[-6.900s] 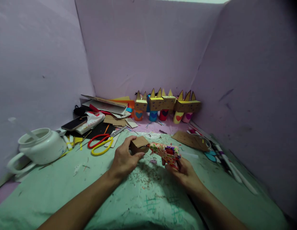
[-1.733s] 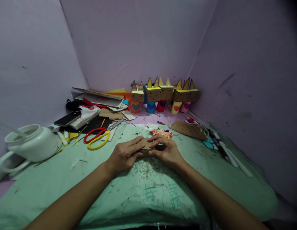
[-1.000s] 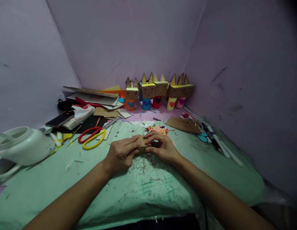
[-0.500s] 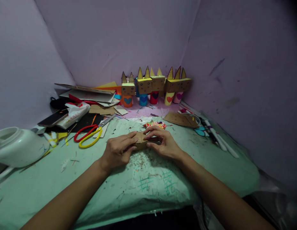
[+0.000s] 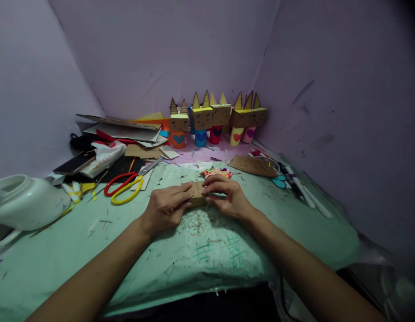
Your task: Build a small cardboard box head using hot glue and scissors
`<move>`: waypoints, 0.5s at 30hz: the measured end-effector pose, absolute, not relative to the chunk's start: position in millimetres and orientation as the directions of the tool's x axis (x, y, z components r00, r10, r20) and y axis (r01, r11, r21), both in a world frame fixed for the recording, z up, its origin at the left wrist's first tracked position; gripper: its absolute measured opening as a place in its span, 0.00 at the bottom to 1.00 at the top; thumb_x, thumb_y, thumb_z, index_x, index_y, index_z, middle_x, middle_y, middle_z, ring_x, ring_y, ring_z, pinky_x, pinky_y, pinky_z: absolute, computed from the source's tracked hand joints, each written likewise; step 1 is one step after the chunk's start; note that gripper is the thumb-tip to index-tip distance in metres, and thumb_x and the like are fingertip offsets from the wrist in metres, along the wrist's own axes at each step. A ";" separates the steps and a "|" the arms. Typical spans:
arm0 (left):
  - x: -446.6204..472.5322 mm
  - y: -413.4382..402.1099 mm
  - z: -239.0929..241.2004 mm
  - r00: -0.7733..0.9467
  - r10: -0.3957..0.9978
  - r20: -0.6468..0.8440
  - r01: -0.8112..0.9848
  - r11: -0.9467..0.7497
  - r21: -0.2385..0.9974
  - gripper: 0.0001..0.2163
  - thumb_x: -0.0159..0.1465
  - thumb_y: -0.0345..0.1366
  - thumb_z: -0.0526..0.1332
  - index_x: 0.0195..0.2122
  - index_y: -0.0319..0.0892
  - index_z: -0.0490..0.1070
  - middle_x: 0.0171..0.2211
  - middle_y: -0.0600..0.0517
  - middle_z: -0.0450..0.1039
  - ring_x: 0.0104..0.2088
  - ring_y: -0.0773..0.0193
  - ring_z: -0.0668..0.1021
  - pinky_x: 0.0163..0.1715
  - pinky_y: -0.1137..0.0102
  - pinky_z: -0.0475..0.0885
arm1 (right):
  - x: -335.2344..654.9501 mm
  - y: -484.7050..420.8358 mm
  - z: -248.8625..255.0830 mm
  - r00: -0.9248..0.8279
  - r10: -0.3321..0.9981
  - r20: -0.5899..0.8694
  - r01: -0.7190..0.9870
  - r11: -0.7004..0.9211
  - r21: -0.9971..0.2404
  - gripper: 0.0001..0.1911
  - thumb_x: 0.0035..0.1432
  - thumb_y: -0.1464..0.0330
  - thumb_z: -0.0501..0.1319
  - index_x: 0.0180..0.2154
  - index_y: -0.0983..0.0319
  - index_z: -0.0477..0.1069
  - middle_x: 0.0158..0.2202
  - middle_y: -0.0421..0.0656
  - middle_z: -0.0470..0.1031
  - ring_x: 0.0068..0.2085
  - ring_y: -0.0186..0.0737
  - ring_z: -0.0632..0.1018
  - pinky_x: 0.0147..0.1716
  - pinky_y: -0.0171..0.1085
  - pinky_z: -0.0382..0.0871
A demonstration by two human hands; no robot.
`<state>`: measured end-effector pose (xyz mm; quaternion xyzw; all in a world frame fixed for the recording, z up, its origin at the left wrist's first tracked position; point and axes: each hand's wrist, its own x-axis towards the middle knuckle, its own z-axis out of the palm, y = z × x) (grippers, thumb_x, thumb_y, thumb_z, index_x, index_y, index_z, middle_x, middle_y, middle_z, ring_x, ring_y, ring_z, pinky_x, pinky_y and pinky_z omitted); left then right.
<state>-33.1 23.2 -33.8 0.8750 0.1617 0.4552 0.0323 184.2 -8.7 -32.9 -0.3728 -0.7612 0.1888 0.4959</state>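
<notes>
A small brown cardboard box (image 5: 198,195) sits on the green-covered table between my two hands. My left hand (image 5: 169,204) grips its left side, fingers pressed on the top and thumb on the near face. At the right end, my right hand (image 5: 227,197) pinches the box with bent fingers and thumb; part of that end is hidden by them. Just beyond the box lies a small flower-patterned thing (image 5: 218,172). Scissors (image 5: 127,187) with a red and a yellow handle rest left of my left hand.
Several cardboard figures (image 5: 202,120) with pointed ears and coloured tube bodies line the back wall. A white jug-like container (image 5: 29,203) is at far left, near stacked cardboard (image 5: 123,129). Right hold a cardboard piece (image 5: 252,167) and markers (image 5: 303,190). Scraps (image 5: 194,222) litter the green cover (image 5: 133,264).
Both hands stay on the cardboard box, with only slight shifts of the fingers. The view has tilted a little.
</notes>
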 end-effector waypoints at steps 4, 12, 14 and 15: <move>-33.0 24.0 -33.2 0.544 0.321 0.775 0.253 -0.944 0.213 0.14 0.54 0.26 0.62 0.43 0.40 0.76 0.44 0.41 0.79 0.41 0.54 0.82 0.38 0.61 0.81 | 183.5 -8.7 -33.7 -0.204 0.779 0.593 0.371 0.622 -0.690 0.06 0.49 0.73 0.65 0.30 0.57 0.78 0.38 0.44 0.75 0.43 0.43 0.76 0.47 0.46 0.71; -32.0 23.9 -34.9 0.516 0.361 0.777 0.278 -0.928 0.247 0.13 0.53 0.28 0.63 0.40 0.41 0.77 0.42 0.43 0.80 0.39 0.54 0.83 0.38 0.61 0.81 | 181.9 -8.1 -34.6 -0.165 0.805 0.571 0.323 0.590 -0.740 0.06 0.47 0.74 0.66 0.29 0.57 0.79 0.37 0.43 0.75 0.42 0.43 0.76 0.46 0.46 0.71; -31.9 23.9 -34.6 0.511 0.356 0.782 0.279 -0.929 0.241 0.13 0.53 0.28 0.63 0.40 0.41 0.77 0.42 0.43 0.80 0.38 0.55 0.83 0.37 0.62 0.81 | 181.6 -8.1 -35.1 -0.157 0.813 0.561 0.314 0.580 -0.752 0.07 0.47 0.74 0.66 0.29 0.57 0.79 0.38 0.43 0.75 0.42 0.43 0.76 0.46 0.46 0.71; -31.7 24.0 -34.5 0.510 0.352 0.785 0.279 -0.931 0.236 0.12 0.53 0.28 0.63 0.40 0.41 0.77 0.41 0.44 0.80 0.37 0.55 0.83 0.36 0.62 0.81 | 181.5 -8.2 -35.3 -0.153 0.817 0.556 0.311 0.574 -0.757 0.07 0.46 0.74 0.66 0.28 0.57 0.79 0.38 0.43 0.75 0.42 0.43 0.76 0.46 0.46 0.71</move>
